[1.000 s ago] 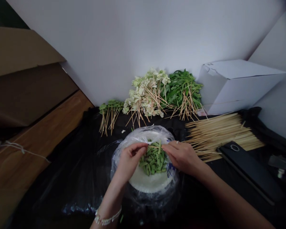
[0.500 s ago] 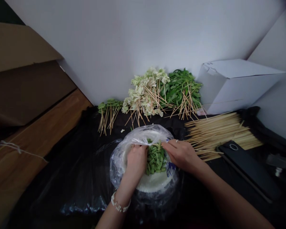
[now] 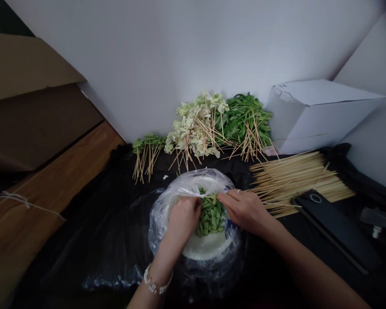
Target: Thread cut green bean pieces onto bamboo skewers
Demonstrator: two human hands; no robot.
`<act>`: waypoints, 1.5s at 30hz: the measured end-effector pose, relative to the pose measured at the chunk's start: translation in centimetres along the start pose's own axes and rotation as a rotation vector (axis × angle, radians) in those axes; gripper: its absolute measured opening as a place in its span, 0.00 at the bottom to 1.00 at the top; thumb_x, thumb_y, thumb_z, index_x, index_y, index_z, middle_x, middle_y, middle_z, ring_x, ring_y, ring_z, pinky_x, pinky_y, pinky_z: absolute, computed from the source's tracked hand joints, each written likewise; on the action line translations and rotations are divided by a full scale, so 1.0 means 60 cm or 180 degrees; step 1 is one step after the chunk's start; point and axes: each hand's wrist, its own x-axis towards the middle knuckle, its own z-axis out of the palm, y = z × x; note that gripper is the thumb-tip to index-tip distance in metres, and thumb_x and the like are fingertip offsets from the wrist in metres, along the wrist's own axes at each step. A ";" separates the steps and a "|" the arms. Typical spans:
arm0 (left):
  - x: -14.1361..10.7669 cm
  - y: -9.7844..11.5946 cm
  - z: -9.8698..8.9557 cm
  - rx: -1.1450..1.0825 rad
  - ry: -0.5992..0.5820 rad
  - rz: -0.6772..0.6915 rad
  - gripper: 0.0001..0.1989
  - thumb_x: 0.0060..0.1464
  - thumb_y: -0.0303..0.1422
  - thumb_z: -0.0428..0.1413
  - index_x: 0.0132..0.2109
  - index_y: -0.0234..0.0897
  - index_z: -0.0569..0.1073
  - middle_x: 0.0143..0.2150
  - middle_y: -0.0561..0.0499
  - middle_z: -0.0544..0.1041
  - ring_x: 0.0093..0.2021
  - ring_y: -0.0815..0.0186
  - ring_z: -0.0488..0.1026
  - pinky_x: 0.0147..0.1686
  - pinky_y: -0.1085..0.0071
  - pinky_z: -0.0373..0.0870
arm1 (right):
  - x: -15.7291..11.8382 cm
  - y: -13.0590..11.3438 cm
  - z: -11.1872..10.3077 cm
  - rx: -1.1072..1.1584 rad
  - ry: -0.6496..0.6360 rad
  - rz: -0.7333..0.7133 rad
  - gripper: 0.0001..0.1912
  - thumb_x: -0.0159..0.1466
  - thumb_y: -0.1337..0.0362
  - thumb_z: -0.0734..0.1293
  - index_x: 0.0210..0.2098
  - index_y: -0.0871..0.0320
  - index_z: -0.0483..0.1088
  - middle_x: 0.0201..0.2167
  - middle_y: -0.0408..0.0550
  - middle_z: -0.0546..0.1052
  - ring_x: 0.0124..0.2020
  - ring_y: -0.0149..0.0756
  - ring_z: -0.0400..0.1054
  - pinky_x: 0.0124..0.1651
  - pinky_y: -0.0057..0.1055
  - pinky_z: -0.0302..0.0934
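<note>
Nearest bit to me, bottom of the frame: a pale bracelet on the left wrist. Just past it, around the centre, there's a bowl or plate wrapped in clear plastic bag, with loose cut green pieces heaped inside. The left hand is curled closed over the left side of it, fingertips hidden, so I can't tell exactly what they're pinching. The right hand has its fingers closed on a thin stick that runs across toward the left one, right above the heap.

Over at the right, a dark phone lies next to a big spread of bare sticks. All of that sits on black plastic sheeting.

Farther back, along the wall, 3 groups are already on sticks: small green bundles left of centre, a pale leafy pile in the middle, then dark green leaves. The small green group is way smaller than the other 2, and plenty of loose pieces and bare sticks remain, so I'd call the green lot partway done.
</note>
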 end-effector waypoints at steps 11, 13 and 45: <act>-0.015 -0.013 -0.001 -0.2302 0.0081 -0.0519 0.09 0.52 0.33 0.58 0.39 0.37 0.81 0.31 0.47 0.82 0.30 0.60 0.77 0.32 0.67 0.72 | 0.002 -0.005 -0.004 0.0151 0.0081 0.0004 0.11 0.67 0.70 0.59 0.43 0.60 0.73 0.29 0.45 0.75 0.28 0.32 0.65 0.32 0.30 0.54; -0.014 -0.008 -0.006 -0.2385 0.0167 -0.0609 0.09 0.49 0.32 0.60 0.38 0.36 0.82 0.32 0.47 0.83 0.31 0.61 0.78 0.33 0.67 0.73 | 0.002 -0.005 -0.004 0.0189 0.0077 0.0005 0.11 0.68 0.70 0.59 0.43 0.60 0.73 0.29 0.45 0.75 0.28 0.32 0.66 0.32 0.30 0.54; -0.024 -0.002 -0.012 -0.3369 -0.0085 -0.0744 0.11 0.51 0.38 0.64 0.38 0.36 0.78 0.37 0.47 0.83 0.40 0.59 0.81 0.44 0.64 0.77 | 0.002 -0.007 -0.006 0.0189 0.0132 -0.0153 0.12 0.67 0.71 0.59 0.42 0.61 0.74 0.26 0.44 0.72 0.26 0.33 0.64 0.30 0.32 0.52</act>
